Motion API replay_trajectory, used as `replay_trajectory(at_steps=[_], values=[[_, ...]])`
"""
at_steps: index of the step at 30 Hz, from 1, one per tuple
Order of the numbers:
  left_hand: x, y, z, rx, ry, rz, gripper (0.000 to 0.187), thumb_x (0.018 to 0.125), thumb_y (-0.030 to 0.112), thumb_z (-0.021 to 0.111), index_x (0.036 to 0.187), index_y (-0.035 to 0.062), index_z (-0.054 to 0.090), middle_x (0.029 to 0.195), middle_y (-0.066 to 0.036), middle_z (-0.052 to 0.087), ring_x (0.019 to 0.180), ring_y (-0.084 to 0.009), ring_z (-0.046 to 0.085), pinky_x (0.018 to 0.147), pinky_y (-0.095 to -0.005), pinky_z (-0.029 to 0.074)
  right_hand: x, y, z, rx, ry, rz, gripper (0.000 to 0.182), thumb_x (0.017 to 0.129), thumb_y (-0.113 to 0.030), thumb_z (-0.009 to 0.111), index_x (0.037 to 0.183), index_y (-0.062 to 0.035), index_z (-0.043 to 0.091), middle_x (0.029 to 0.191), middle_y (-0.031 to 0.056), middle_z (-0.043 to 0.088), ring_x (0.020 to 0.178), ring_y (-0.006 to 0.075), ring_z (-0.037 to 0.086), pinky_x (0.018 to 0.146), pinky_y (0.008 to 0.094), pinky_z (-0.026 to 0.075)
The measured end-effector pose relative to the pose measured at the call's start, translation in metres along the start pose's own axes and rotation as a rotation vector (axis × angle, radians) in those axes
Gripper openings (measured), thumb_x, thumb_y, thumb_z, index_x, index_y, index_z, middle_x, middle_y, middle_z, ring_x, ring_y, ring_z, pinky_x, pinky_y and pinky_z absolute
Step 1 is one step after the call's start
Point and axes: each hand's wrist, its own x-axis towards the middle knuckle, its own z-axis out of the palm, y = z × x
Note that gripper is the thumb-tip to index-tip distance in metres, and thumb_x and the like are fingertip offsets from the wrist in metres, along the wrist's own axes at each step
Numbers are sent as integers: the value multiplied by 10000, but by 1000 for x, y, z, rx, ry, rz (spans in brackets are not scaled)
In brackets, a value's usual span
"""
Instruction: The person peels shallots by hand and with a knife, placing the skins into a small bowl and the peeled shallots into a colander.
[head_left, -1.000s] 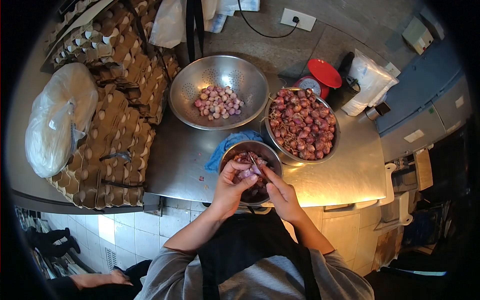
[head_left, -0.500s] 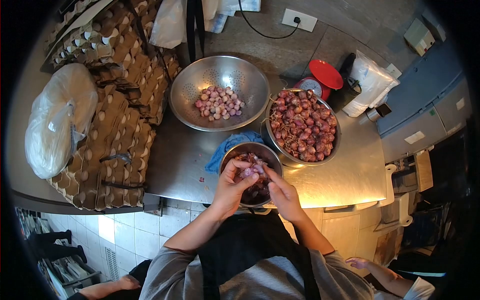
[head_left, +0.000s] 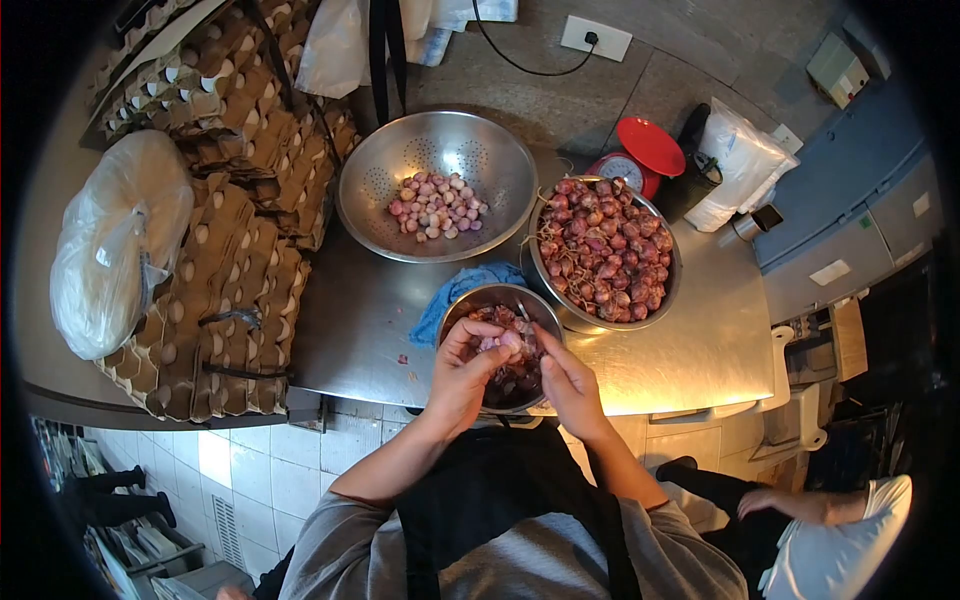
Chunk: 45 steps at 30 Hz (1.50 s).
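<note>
My left hand (head_left: 462, 372) pinches a pale pink shallot (head_left: 510, 343) over a steel bowl (head_left: 490, 292). Dark red skins lie in that bowl under my hands. Close beside the shallot, my right hand (head_left: 571, 388) is closed on a small knife (head_left: 523, 311); a short strip of its grey blade shows, and the handle is hidden by the fingers. Behind the bowl, a steel colander (head_left: 365, 232) holds a heap of peeled shallots (head_left: 437, 206). To the right stands a large bowl filled with unpeeled red shallots (head_left: 605, 250).
A blue cloth (head_left: 440, 303) lies behind the skin bowl on the steel table (head_left: 340, 335). Stacked egg trays (head_left: 225, 290) and a plastic bag (head_left: 120, 245) stand at left. A red scale (head_left: 650, 150) is at the back. Another person (head_left: 835, 530) is behind on the right.
The shallot has turned between my left fingers and shows more pale flesh. The knife blade now shows beside my right fingertips. The person at right has moved further into view.
</note>
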Motion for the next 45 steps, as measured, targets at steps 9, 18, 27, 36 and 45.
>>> replay_trajectory(at_steps=[9,18,27,36,45], values=[[2,-4,-3,70,14,42,180,792,-57,576,923,55,523,956,-50,588,883,-117,574,798,-253,467,-4,-13,-2,-108,-72,-52,422,928,-151,423,1332,-53,356,1265,128,474,1150,184,457,946,279,344],[-3,3,4,130,4,62,164,786,-50,603,898,49,536,968,-41,588,893,-104,565,809,-241,452,1,-4,-8,-92,-50,59,413,926,-177,440,1325,-89,380,1123,103,553,1002,160,524,875,264,390],[-2,1,3,7,21,-8,177,808,-9,590,953,53,510,972,-61,584,875,-131,576,791,-265,484,-7,-7,2,34,-100,59,419,941,-195,415,1342,-88,351,793,-34,511,589,25,381,544,161,332],[95,61,0,364,232,236,231,851,175,587,943,50,416,794,-53,527,777,-213,624,625,-298,512,-3,7,-3,85,-62,-13,447,949,-144,382,1374,-63,271,1017,-23,509,590,5,335,535,147,299],[117,68,-13,158,150,50,292,882,270,537,1004,10,487,911,-110,579,819,-220,614,691,-302,540,-15,14,-11,-61,-73,-26,449,945,-127,390,1375,-67,274,635,-66,337,540,25,320,505,153,291]])
